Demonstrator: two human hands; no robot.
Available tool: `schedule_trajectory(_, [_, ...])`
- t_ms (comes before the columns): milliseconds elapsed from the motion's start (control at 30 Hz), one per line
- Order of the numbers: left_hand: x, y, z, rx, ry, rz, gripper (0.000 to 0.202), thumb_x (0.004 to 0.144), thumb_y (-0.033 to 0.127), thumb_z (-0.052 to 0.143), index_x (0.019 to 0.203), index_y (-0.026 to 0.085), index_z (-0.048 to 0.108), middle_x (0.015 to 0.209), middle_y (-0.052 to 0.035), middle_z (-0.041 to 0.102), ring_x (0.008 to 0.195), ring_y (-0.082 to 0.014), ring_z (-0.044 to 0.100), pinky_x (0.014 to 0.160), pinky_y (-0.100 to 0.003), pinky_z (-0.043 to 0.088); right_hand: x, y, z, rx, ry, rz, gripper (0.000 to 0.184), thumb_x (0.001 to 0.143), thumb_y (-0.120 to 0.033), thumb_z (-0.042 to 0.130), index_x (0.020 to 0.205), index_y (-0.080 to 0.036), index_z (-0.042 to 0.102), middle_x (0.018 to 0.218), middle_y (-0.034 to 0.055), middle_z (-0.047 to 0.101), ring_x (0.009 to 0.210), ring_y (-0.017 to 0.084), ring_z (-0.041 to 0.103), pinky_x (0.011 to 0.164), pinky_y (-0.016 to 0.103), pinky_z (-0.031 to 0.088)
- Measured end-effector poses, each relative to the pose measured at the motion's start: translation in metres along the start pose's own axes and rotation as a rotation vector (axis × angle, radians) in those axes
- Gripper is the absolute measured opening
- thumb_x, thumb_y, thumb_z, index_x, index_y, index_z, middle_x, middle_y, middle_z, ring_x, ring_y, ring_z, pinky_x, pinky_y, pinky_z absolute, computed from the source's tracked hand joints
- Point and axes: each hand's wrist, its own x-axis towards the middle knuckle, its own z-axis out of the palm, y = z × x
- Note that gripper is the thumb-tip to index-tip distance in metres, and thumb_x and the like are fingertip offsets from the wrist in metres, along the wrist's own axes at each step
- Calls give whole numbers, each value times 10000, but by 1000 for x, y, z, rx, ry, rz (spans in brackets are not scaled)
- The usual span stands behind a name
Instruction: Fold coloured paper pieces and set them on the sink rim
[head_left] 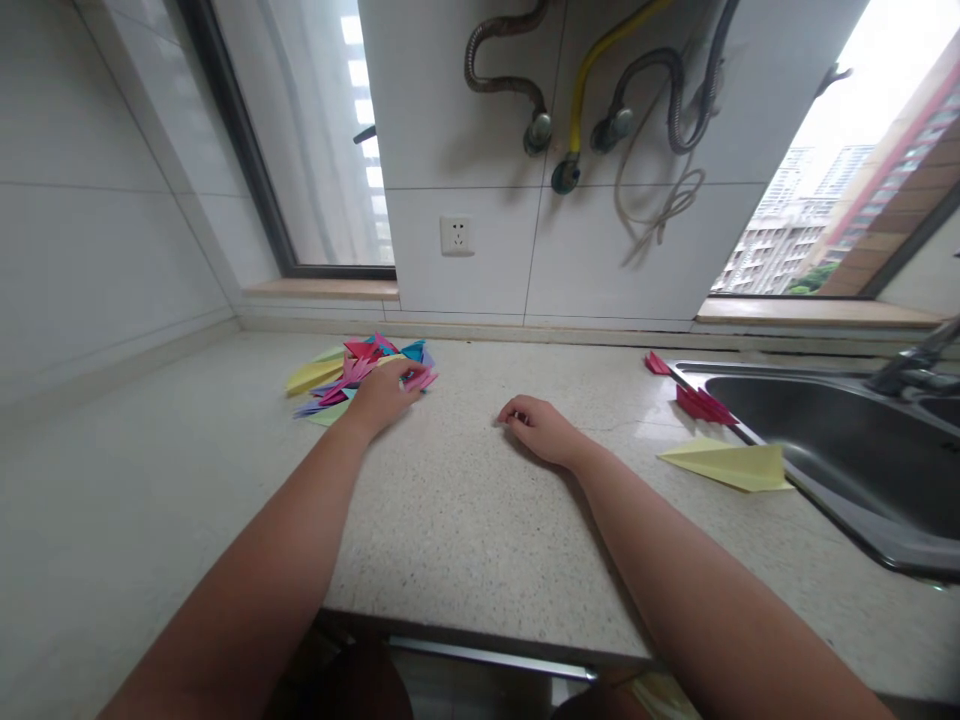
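A pile of folded paper pieces [330, 378] in pink, red, yellow, blue, green and purple lies on the counter at the left. My left hand [386, 392] reaches over its right side, fingers closed around a pink folded paper [424, 380] at the edge; part of it is hidden by the hand. My right hand [544, 428] rests on the bare counter near the middle, its fingers curled in loosely with nothing seen in them. Farther right, a yellow paper plane [731, 464] lies beside the sink, with a red folded paper [703, 405] and a smaller red one [656, 363] behind it.
The steel sink [810, 520] with its faucet [919, 360] takes up the right side of the speckled counter [465, 530]. On the tiled wall behind are a power socket [457, 236], a yellow pipe [581, 90] and metal hoses [502, 85]. Windows stand at both sides.
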Motion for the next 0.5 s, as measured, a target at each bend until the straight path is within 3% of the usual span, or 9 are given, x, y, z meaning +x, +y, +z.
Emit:
schedule_trajectory(267, [0,41,29,-657,-47,-154,412,758,337,719,1123,163,641,1155,-122,656,986,-223,632,753,-341,565,-1,-10,1,95,53,-7,211,854,-133,507,976,-177,673,911,44,664,757,132,553,731,273,417])
schedule_trajectory(500, [-8,78,49,-1109,-177,-260,389,764,311,741,1108,163,637,1166,-113,655,974,-198,640,776,-315,558,4,-14,8,359,221,71,239,904,-309,521,1100,-203,608,945,36,647,784,144,562,731,295,446])
